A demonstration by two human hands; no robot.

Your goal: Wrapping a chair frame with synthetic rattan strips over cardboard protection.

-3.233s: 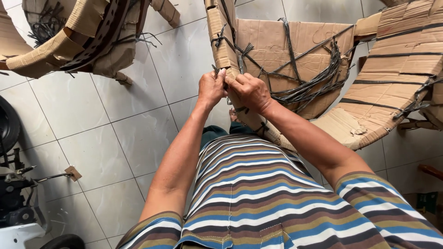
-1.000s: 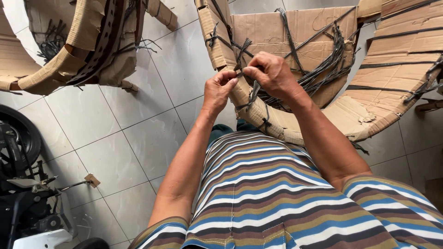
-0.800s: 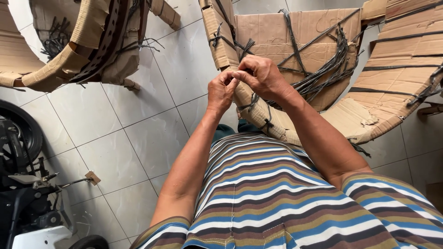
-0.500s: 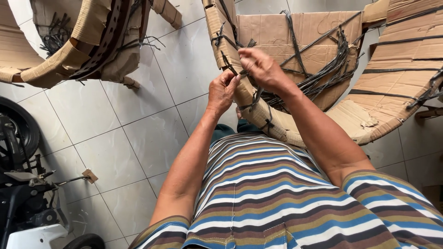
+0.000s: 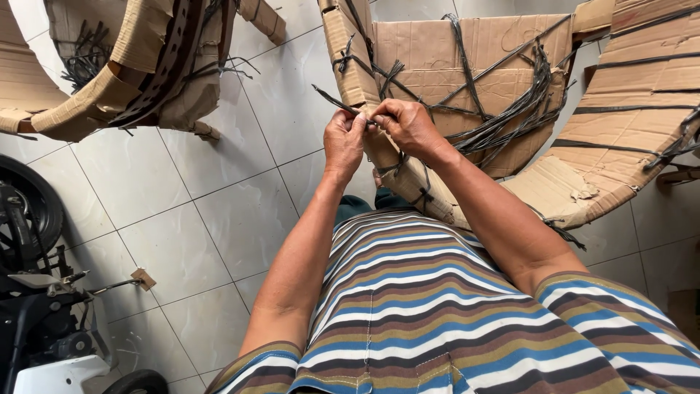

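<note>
At far left we see a dark motorbike wheel (image 5: 25,211) and the bike's metal parts over a pale tiled floor (image 5: 182,219), with a small scrap of cardboard (image 5: 144,279) lying on a tile. Above it stands one cardboard-wrapped curved frame (image 5: 131,66), bound with dark strapping.

At centre, our left hand (image 5: 344,140) is closed in a pinch on a thin dark plastic strap (image 5: 332,100), whose free end juts up and to the left. Just beside it, touching, our right hand (image 5: 408,125) is closed on the same strap where it meets the edge of a second cardboard-wrapped frame (image 5: 467,73). That frame leans against our striped shirt (image 5: 437,306). More straps cross its brown face in a loose tangle.

Further right, a third cardboard-covered piece (image 5: 642,109) curves away, its lower edge torn.

In our judgement, the strap is narrow and slick, so a weak pinch could let it slip and slacken. A hard pull could cut into the soft cardboard corner, which already looks creased.
</note>
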